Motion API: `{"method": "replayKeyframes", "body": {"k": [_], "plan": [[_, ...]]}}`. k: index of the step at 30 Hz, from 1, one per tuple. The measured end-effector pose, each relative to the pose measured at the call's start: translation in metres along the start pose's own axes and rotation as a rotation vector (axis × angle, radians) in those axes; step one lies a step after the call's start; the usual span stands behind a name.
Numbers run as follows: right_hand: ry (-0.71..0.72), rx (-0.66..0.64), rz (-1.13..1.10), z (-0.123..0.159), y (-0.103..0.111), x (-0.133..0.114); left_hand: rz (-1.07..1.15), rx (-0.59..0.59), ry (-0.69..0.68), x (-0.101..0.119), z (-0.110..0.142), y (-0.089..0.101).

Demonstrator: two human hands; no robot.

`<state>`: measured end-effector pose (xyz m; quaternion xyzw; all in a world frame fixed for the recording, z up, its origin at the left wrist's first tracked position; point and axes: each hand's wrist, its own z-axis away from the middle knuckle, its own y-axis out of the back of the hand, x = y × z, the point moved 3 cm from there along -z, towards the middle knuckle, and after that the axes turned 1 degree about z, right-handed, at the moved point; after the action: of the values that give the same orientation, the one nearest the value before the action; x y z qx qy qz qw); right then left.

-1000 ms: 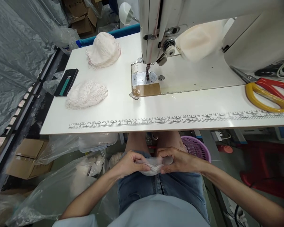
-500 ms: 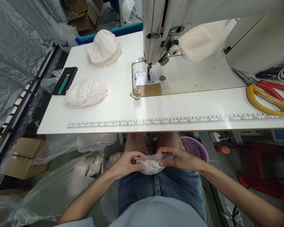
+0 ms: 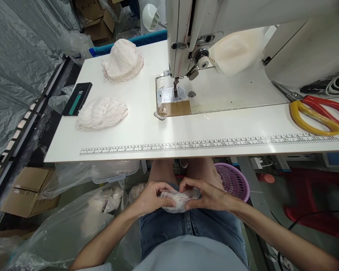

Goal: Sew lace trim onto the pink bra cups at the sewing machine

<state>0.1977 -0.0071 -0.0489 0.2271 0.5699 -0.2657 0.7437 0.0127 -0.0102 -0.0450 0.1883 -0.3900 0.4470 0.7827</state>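
Note:
Above my lap, below the table edge, I hold a small white lace-edged fabric piece (image 3: 178, 202). My left hand (image 3: 157, 196) pinches its left side between thumb and fingers. On the other side, my right hand (image 3: 202, 195) grips it, thumb below and fingers above. Part of the cloth is sheer, and its lace trim shows between my hands. A stack of white lace pieces (image 3: 101, 113) lies on the left of the table. Behind that stack sits a pile of cream dome-shaped fabric pieces (image 3: 123, 61) with loose threads along the edges.
A sewing machine (image 3: 183, 41) stands on the white table (image 3: 141, 131), with cream fabric (image 3: 237, 51) behind its head. Scissors (image 3: 316, 114) lie at right, a black phone (image 3: 77, 98) at left. Below are a purple basket (image 3: 234, 181), a plastic bag (image 3: 70, 222) and a cardboard box (image 3: 29, 192).
My right hand has shifted slightly left, closer to my left hand. The fabric is now more bunched, with its lace edge turned more into view. The view has shifted slightly.

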Motion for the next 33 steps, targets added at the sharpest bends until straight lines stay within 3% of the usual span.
{"method": "replayKeyframes", "body": {"k": [5, 12, 20, 27, 33], "plan": [[-0.035, 0.004, -0.052, -0.001, -0.002, -0.003, -0.065, 0.033, -0.021, 0.002, 0.001, 0.001], [0.052, 0.093, -0.034, 0.002, 0.006, -0.012, -0.117, 0.117, -0.02, 0.009, 0.001, 0.005], [0.126, 0.136, 0.002, 0.028, 0.011, -0.022, -0.051, 0.093, -0.033, 0.009, 0.0, 0.011], [-0.079, 0.035, 0.096, 0.058, 0.016, -0.002, 0.031, 0.069, -0.055, 0.013, 0.001, 0.011], [-0.123, -0.019, 0.009, 0.055, 0.011, -0.007, 0.074, 0.056, -0.031, 0.009, 0.0, 0.011]]}}
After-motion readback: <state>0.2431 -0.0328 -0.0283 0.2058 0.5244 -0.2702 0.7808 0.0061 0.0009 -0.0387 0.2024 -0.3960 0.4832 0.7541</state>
